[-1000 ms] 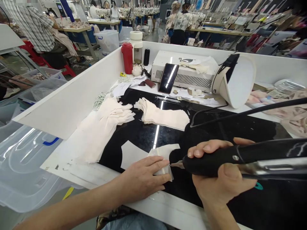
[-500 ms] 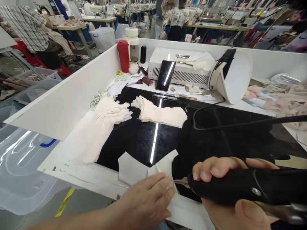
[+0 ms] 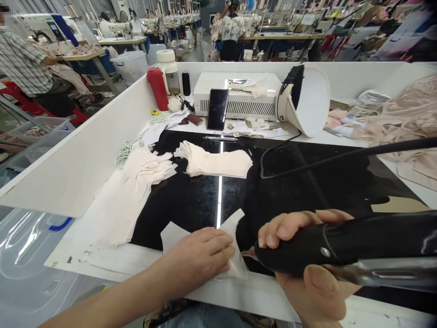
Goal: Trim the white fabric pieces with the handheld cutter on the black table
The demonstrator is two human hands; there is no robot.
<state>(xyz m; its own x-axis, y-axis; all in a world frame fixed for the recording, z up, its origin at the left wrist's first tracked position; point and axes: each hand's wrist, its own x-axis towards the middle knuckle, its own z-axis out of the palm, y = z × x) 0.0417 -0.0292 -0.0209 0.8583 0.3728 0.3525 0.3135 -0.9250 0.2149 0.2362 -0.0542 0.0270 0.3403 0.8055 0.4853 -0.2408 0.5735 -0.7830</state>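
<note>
My right hand [image 3: 300, 255] is wrapped round a black handheld tool [image 3: 375, 237], whose narrow tip points left toward a pale cut piece [image 3: 235, 228] at the near edge of the black tabletop [image 3: 194, 200]. Over that piece lies my left hand [image 3: 201, 255], fingers together and bent, covering part of it; whether it pinches the material is hidden. Another pale corner [image 3: 172, 232] shows on its left. Farther back rest a stack of cream pieces [image 3: 218, 161] and a larger cream pile [image 3: 133, 191] at the left.
A black cable [image 3: 341, 159] crosses the right side. Along the back stand a red cup [image 3: 158, 89], a jug [image 3: 169, 68], a black thread spool [image 3: 186, 84], a phone [image 3: 217, 109], a white vented box [image 3: 252, 93] and a white cone [image 3: 314, 102]. Fabric [image 3: 409, 118] lies right.
The view has shifted. My left hand has moved slightly left and up, covering more of the pale pieces, and the right piece is now bent. The tool remains in my right hand near its edge.
</note>
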